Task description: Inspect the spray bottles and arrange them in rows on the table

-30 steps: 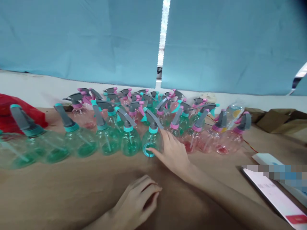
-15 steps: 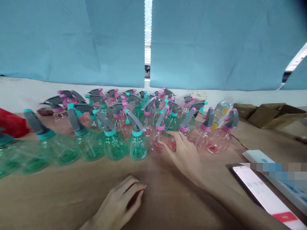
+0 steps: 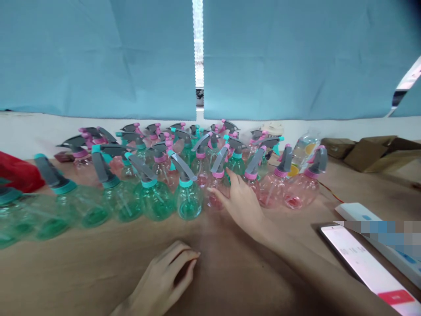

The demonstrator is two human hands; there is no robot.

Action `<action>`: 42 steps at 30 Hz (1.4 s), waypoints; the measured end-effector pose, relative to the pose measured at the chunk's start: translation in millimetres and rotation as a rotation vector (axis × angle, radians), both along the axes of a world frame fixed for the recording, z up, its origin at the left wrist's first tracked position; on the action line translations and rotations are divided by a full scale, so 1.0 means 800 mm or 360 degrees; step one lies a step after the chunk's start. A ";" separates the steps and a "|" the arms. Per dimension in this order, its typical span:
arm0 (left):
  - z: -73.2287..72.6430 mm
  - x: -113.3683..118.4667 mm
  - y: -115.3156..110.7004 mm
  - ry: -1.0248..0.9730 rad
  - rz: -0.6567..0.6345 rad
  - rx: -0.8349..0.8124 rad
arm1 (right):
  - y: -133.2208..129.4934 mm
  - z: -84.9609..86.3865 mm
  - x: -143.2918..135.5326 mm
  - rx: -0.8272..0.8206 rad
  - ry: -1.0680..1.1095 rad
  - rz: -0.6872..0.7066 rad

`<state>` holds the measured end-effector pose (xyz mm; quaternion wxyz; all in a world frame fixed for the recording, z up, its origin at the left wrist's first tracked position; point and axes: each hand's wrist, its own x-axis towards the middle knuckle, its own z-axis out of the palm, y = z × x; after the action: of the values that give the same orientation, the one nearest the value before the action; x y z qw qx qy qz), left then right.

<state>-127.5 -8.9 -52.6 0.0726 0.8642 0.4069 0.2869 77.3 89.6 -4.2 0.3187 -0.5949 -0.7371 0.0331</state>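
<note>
My right hand (image 3: 245,206) is at a pink spray bottle (image 3: 216,202) with a grey trigger head, in the front row. The thumb lies across its body and the fingertips reach its right shoulder; the bottle stands upright on the table. Nearer to me, my left hand (image 3: 164,276) rests on the wooden table (image 3: 223,272), fingers curled to the thumb, with nothing seen in it. Just left of the held bottle stands a green spray bottle (image 3: 189,202) with a turquoise collar. Another pink spray bottle (image 3: 271,191) stands to the right of my right hand.
Several more green and pink spray bottles crowd the back and left. A phone (image 3: 365,259) showing a timer lies at right beside a white power strip (image 3: 353,213). Behind are an open cardboard box (image 3: 375,153) and a clear plastic bottle (image 3: 304,149). Something red (image 3: 19,173) lies far left.
My right hand has shifted left and its thumb now crosses the front of the pink bottle. My left hand stays where it was. The view has moved slightly.
</note>
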 end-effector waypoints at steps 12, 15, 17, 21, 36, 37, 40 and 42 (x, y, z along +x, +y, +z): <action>-0.005 -0.002 -0.001 0.0013 -0.0008 0.0002 | 0.012 -0.007 0.005 -0.0070 0.0055 0.0098; -0.004 -0.002 0.001 0.0029 -0.0009 -0.0002 | 0.013 -0.006 0.011 -0.0068 0.0059 0.0136; -0.002 -0.001 0.001 0.0026 -0.0004 0.0005 | 0.012 -0.004 0.014 -0.0068 0.0060 0.0164; 0.000 0.003 -0.002 -0.0012 0.0018 0.0008 | 0.008 0.001 0.022 -0.0071 0.0058 0.0248; -0.003 0.019 -0.004 -0.0138 0.0462 -0.0277 | -0.040 0.021 0.069 -0.0386 0.0076 0.0604; -0.004 0.023 -0.005 -0.0161 0.0477 -0.0322 | -0.044 0.023 0.072 -0.0446 0.0100 0.0668; -0.004 0.036 -0.007 -0.0247 0.0475 -0.0473 | -0.054 0.034 0.080 -0.0625 0.0133 0.0850; -0.004 0.043 -0.007 -0.0298 0.0435 -0.0564 | -0.061 0.042 0.082 -0.0749 0.0112 0.0927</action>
<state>-93.4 -14.5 -55.5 0.2208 0.7445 0.5556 0.2971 143.2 40.6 29.8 0.1756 -0.4159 -0.8363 0.3111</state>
